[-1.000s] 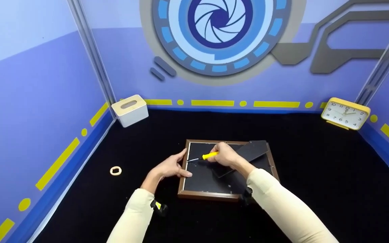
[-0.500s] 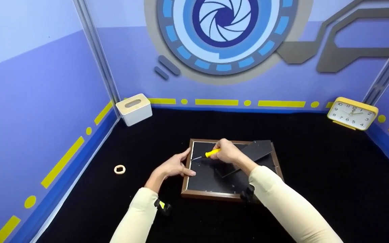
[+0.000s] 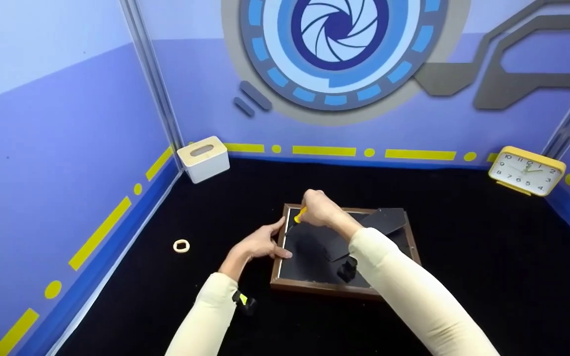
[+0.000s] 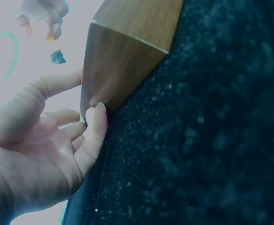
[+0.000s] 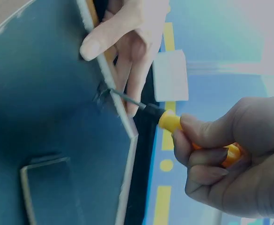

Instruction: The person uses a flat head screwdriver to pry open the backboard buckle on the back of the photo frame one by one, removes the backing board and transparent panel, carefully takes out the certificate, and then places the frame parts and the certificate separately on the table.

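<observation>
One yellow-handled screwdriver with a black collar and thin metal shaft is in my right hand, the fingers folded closely round its handle. Its tip meets the inner edge of the brown wooden picture frame, at a dark spot too blurred to name. If I push too hard at this slant, I think the tip could slip and scratch the smooth black backing board, or jump over the rim toward my left hand. That hand grips the frame's left edge, thumb over onto the board, fingers bent against the outer side, quite near the tip. Should this hold become loose, the frame may turn on the black cloth-covered table, where it lies back side up. Further right, the dark flat stand panel lies aslant; my black wrist camera, hanging near, could knock it.
</observation>
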A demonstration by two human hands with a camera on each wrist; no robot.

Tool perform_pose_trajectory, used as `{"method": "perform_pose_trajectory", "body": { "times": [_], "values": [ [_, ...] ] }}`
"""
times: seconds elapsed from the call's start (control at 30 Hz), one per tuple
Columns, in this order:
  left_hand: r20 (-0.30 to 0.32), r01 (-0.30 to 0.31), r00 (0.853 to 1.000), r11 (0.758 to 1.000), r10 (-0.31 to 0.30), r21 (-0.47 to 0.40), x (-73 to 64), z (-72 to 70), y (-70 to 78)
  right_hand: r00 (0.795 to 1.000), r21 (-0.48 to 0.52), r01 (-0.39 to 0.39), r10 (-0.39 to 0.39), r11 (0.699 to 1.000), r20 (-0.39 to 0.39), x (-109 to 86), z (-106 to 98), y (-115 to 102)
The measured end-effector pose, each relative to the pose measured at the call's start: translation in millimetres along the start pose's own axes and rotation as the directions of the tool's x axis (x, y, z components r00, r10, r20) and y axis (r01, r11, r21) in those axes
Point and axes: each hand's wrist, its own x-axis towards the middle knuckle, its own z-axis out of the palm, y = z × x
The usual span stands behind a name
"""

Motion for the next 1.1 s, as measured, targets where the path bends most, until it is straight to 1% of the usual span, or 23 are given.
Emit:
{"method": "perform_pose_trajectory", "body": {
  "times": [0.1,0.23,0.3,0.37,0.4,0.47,0.6,0.67,0.73,0.8,0.9,1.0,1.1],
  "values": [
    [-0.005,0.008,1.000,1.000,-0.008,-0.005,-0.4,0.1,2.8,1.000,-0.096,0.013,-0.011,0.995,0.015,4.7,0,-17],
    [-0.006,0.014,1.000,1.000,-0.014,-0.023,0.7,3.4,5.9,0.999,-0.188,0.030,-0.022,0.982,0.045,10.4,1,-39],
    [-0.009,0.008,1.000,0.999,-0.008,-0.031,1.0,4.8,6.2,0.998,-0.209,0.032,-0.019,0.977,0.060,12.8,2,-47],
    [-0.008,0.007,1.000,0.999,-0.007,-0.033,1.1,6.1,6.3,0.998,-0.234,0.034,-0.021,0.972,0.057,14.2,3,-51],
    [-0.004,0.007,1.000,0.999,-0.007,-0.036,1.2,6.3,6.3,0.998,-0.240,0.032,-0.018,0.970,0.061,14.2,3,-52],
    [0.002,0.014,1.000,0.999,-0.014,-0.029,0.8,5.3,6.1,0.997,-0.222,0.028,-0.012,0.975,0.071,14.0,2,-49],
    [0.003,0.026,1.000,0.999,-0.025,-0.021,-1.2,-0.9,2.9,0.997,-0.171,0.031,-0.018,0.985,0.077,10.6,-3,-33],
    [0.002,0.021,1.000,1.000,-0.021,-0.023,-1.0,-2.5,1.8,0.998,-0.135,0.039,-0.031,0.990,0.061,5.9,-5,-20],
    [0.009,0.017,1.000,0.999,-0.017,-0.036,-1.1,-2.9,0.7,0.998,-0.085,0.053,-0.052,0.995,0.020,-1.0,-7,-4],
    [0.021,0.010,1.000,0.999,-0.009,-0.053,-1.1,-2.6,-0.2,0.997,-0.012,0.075,-0.075,0.997,-0.022,-9.2,-8,14],
    [0.036,0.003,0.999,0.998,-0.001,-0.060,-1.5,-1.5,-0.7,0.990,0.079,0.107,-0.099,0.991,-0.103,-23.9,-10,42],
    [0.033,0.003,0.999,0.999,-0.001,-0.052,-1.7,-1.2,-0.1,0.985,0.157,0.102,-0.077,0.982,-0.155,-39.2,-14,69],
    [0.021,0.003,1.000,0.999,-0.002,-0.040,-1.6,-1.5,1.3,0.982,0.238,0.074,-0.029,0.968,-0.187,-54.6,-18,92]
  ]
}}
